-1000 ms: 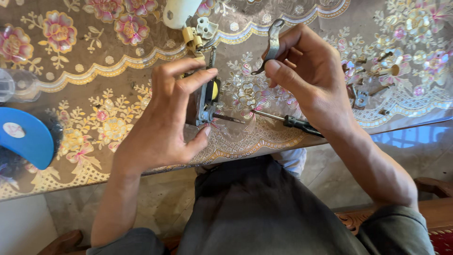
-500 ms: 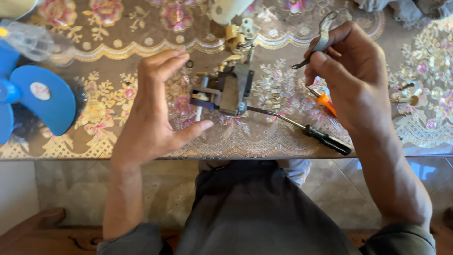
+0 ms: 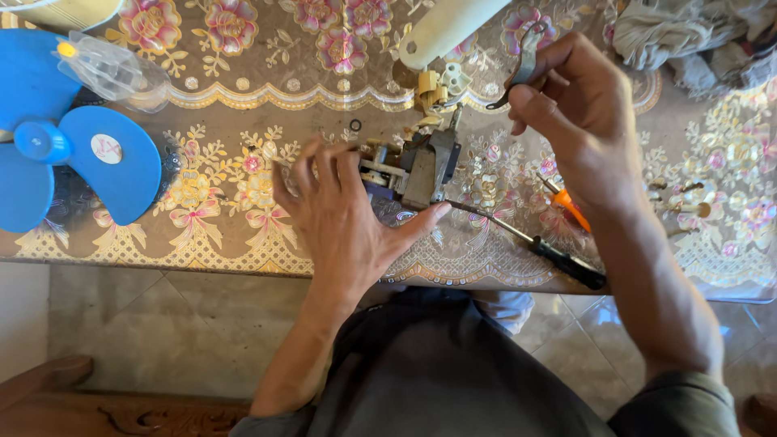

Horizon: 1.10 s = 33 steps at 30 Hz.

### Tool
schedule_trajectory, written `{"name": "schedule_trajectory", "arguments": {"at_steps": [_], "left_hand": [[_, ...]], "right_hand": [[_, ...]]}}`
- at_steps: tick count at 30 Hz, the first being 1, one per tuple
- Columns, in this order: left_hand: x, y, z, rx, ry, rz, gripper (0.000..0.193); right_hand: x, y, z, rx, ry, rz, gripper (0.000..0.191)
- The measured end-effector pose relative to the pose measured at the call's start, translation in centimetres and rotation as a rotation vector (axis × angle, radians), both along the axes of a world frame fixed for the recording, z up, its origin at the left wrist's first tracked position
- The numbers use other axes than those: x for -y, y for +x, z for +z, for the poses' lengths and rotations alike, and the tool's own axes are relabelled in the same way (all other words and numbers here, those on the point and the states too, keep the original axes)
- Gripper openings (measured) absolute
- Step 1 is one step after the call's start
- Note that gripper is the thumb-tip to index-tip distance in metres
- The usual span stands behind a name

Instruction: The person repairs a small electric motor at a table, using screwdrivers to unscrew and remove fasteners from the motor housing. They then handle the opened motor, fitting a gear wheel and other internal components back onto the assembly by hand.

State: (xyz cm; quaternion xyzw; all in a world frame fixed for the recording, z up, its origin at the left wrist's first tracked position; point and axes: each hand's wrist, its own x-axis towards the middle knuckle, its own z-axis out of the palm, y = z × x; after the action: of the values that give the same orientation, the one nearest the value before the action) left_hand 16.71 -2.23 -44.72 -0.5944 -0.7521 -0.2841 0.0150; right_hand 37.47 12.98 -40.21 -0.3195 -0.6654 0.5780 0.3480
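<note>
My left hand [image 3: 340,222] rests on the floral tablecloth [image 3: 243,105] with its fingers against a small grey motor assembly [image 3: 417,166], thumb stretched below it. My right hand [image 3: 575,105] is raised over the table and pinches a curved grey metal bracket [image 3: 524,61] between thumb and fingers. A black-handled screwdriver [image 3: 558,259] lies on the cloth between my hands, its shaft pointing at the motor. An orange-handled tool [image 3: 571,206] lies partly hidden under my right wrist.
A blue fan blade [image 3: 77,154] lies at the left with a clear plastic piece [image 3: 113,73] on it. A cream tube [image 3: 453,28] and cream plastic parts [image 3: 433,85] sit behind the motor. Small metal parts [image 3: 688,202] lie at the right; crumpled cloth [image 3: 688,32] is at the back right.
The view has shifted so the table sits higher in frame. My left hand has dropped from upright beside the motor to lying flat against it. My right hand still holds the bracket up.
</note>
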Motion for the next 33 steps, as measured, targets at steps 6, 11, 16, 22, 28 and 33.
{"name": "schedule_trajectory", "arguments": {"at_steps": [6,11,16,22,28,33], "left_hand": [[-1.6,1.9,0.9,0.383,-0.063,-0.038,0.085],[-2.2,3.0,1.2,0.335,0.268,-0.184,0.085],[-1.7,1.7,1.1,0.151,0.417,-0.264,0.088],[-4.2,-1.1,-0.4,-0.191,0.724,-0.606,0.049],[-4.4,-3.0,-0.4,-0.224,0.695,-0.683,0.031],[-6.1,-3.8,-0.9,-0.275,0.845,-0.712,0.037]], "right_hand": [[-0.4,1.3,-0.2,-0.032,0.029,-0.033,0.012],[-1.2,3.2,-0.4,-0.115,0.05,-0.052,0.014],[-1.7,4.0,-0.3,-0.184,0.001,-0.044,0.012],[-1.7,3.8,-0.3,-0.165,-0.06,-0.011,0.011],[-1.7,3.1,-0.6,-0.215,-0.142,0.115,0.013],[-1.6,3.1,-0.7,-0.273,-0.235,0.169,0.013]]}}
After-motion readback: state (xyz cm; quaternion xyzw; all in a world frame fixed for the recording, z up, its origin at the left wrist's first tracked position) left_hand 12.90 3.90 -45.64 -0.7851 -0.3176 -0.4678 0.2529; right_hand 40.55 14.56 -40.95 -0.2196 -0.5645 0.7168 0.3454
